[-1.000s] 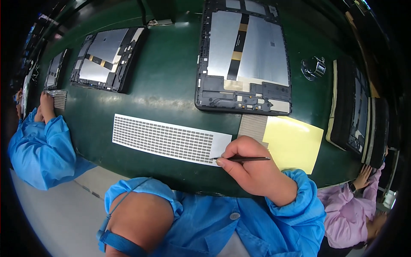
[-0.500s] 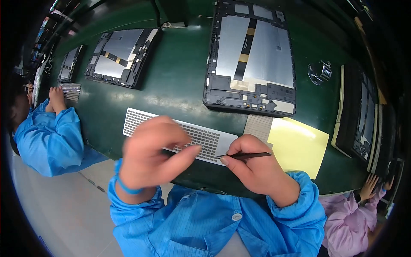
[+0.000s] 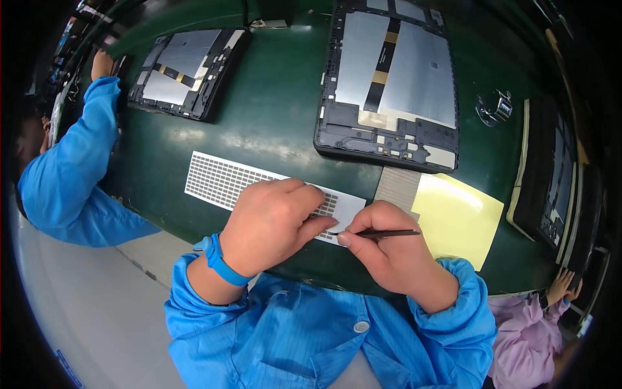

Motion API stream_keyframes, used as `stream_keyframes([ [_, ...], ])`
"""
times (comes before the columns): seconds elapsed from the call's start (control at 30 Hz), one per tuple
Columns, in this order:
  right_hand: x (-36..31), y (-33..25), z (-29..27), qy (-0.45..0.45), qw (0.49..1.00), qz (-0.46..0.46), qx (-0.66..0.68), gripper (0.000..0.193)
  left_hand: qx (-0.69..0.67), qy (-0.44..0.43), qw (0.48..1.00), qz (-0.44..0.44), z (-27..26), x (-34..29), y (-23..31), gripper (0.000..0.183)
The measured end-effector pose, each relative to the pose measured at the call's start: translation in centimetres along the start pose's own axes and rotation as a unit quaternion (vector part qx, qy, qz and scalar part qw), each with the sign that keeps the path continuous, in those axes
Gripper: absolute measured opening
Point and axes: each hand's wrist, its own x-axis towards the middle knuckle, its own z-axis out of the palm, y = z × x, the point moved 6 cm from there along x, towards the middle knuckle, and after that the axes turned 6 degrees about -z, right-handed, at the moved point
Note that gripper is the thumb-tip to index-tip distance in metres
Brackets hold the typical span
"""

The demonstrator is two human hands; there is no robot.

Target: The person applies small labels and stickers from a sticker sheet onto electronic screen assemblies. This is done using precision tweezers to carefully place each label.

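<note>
A white sheet [image 3: 223, 183] with rows of small grey stickers lies slantwise on the bench in front of me. My right hand [image 3: 393, 249] grips dark tweezers [image 3: 396, 233] between thumb and fingers, their tip reaching the sheet's right part. Over the middle of that sheet is my left hand [image 3: 267, 225], a blue band around its wrist. Its thumb and forefinger close toward each other beside the tweezer tip. Whatever sits in that pinch is too small to make out. The left hand covers several stickers.
Beyond the sheet lies a large tablet-like panel [image 3: 421, 78] with a black frame. A yellow sheet [image 3: 461, 217] and a ribbed beige piece [image 3: 396, 188] lie to the right. Another panel [image 3: 175, 94] rests at the left; more are stacked right. Co-workers' sleeves [image 3: 71, 162] show at both sides.
My left hand has lowered and moved right toward the tweezer tip, its thumb and forefinger drawing closer. The co-worker on the left has stretched an arm forward. The view has shifted slightly.
</note>
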Motion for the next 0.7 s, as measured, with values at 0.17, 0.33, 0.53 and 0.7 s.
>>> stream_keyframes([
  [0.17, -0.3, 0.4, -0.7, 0.017, 0.997, 0.038, 0.065, 0.010, -0.007, 0.011, 1.000, 0.007, -0.1, 0.0, 0.1, 0.024],
  [0.33, -0.8, 0.9, 0.0, 0.022, 0.993, 0.060, 0.097, 0.011, -0.018, 0.013, 1.000, -0.005, -0.1, -0.3, -0.1, 0.024],
  [0.53, -0.5, -0.3, 0.3, 0.008, 0.999, -0.035, -0.015, 0.012, -0.009, 0.013, 1.000, -0.003, -0.1, -0.3, -0.1, 0.025],
  [0.7, -0.4, -0.4, 0.1, 0.003, 0.998, -0.055, -0.034, 0.011, -0.011, 0.002, 1.000, -0.017, -0.1, 0.0, -0.2, 0.022],
])
